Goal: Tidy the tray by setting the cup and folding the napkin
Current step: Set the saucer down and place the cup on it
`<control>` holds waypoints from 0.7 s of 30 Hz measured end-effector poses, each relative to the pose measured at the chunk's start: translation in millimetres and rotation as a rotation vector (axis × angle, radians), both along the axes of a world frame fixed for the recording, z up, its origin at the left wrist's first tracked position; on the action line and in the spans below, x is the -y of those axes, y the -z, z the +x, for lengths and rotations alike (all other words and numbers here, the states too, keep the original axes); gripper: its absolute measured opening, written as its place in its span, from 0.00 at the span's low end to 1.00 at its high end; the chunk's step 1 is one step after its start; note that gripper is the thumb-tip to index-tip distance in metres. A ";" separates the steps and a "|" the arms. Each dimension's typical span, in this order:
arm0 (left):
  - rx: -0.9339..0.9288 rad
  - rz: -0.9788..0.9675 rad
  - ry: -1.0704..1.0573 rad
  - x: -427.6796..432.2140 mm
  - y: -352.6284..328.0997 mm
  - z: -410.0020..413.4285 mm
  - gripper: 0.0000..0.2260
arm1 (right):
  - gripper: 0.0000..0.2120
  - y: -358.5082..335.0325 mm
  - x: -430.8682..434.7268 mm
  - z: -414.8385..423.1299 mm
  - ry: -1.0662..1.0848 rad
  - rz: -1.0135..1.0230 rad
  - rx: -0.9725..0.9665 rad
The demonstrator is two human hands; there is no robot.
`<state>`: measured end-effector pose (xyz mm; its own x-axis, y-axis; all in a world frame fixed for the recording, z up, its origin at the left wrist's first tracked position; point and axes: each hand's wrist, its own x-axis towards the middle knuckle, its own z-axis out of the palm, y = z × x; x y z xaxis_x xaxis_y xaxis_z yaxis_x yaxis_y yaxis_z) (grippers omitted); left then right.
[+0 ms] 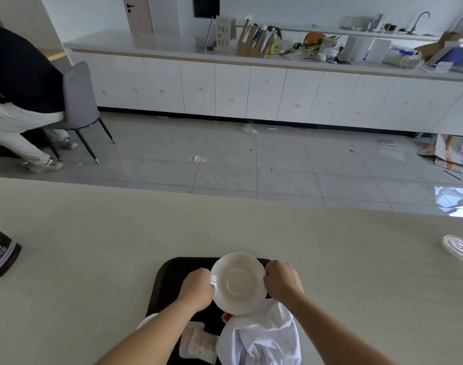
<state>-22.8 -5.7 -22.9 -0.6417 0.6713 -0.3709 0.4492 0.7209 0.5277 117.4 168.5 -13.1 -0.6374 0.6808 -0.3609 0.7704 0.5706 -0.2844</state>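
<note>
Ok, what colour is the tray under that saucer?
Black. The tray shows best in the head view, dark against the pale table, beneath the white saucer.

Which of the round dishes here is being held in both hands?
The white saucer over the black tray, gripped at both edges. The clear glass dish sits untouched at far right.

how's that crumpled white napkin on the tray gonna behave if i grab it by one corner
The white napkin lies in soft bunched folds, so it's probably floppy cloth and will drape rather than hold shape. It looks light. Its far edge sits right by the saucer that both hands hold, so it may drag against it.
</note>
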 end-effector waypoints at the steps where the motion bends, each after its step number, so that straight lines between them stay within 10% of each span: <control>1: -0.007 -0.001 -0.007 3.8 -1.9 -3.5 0.12 | 0.09 -1.2 3.2 -4.2 -0.005 0.001 -0.009; 21: -0.056 -0.037 -0.156 86.9 -0.4 -78.7 0.06 | 0.06 3.1 87.8 -78.6 0.035 -0.112 -0.117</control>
